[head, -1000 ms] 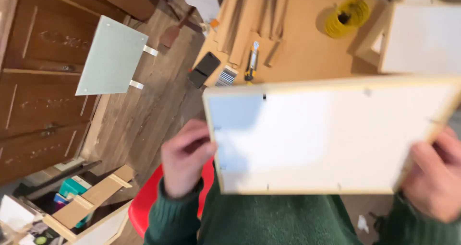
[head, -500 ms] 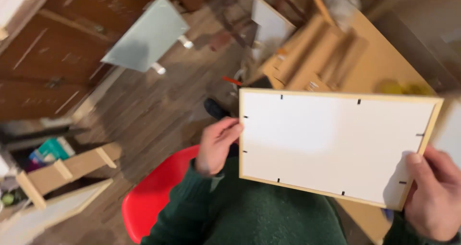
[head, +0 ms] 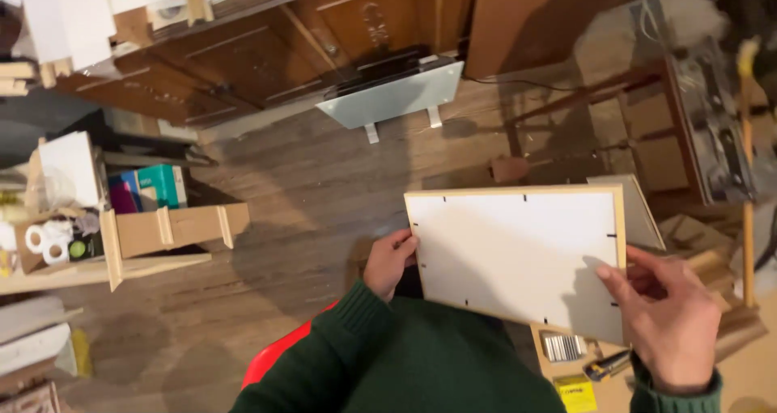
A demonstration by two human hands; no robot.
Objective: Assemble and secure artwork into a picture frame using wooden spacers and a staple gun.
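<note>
**Wooden picture frame held back-side up over the lap**

Wood-edged and white-backed, the picture frame (head: 518,259) sits between both hands above the person's lap, its backing board facing up and small dark retaining tabs dotted along the inner edge. The left hand (head: 391,261) grips the frame's short edge at about 9 o'clock, fingers curled over the rim. The right hand (head: 668,320) pinches the corner at roughly 4 o'clock, thumb pressed flat on the white backing.

The hold looks light on both sides, with only fingertips on thin edges. If the right thumb slides on the smooth board, that corner could drop and the frame could twist out of the left hand's grip; it would likely fall toward the wooden floor (head: 307,211) or strike the workbench edge. Pressure from the thumb could also push the backing against its tabs and loosen it.

Around the frame, a red chair seat (head: 279,356) shows under the green sleeve at 7 o'clock. At 5 o'clock lie a strip of staples (head: 564,347) and a yellow-handled utility knife (head: 607,366), close beneath the right hand. A flat grey panel heater (head: 392,97) stands at 12 o'clock against dark cabinets, well apart. At 9 o'clock a low wooden rack (head: 174,231) holds boxes and rolls of tape.
</note>
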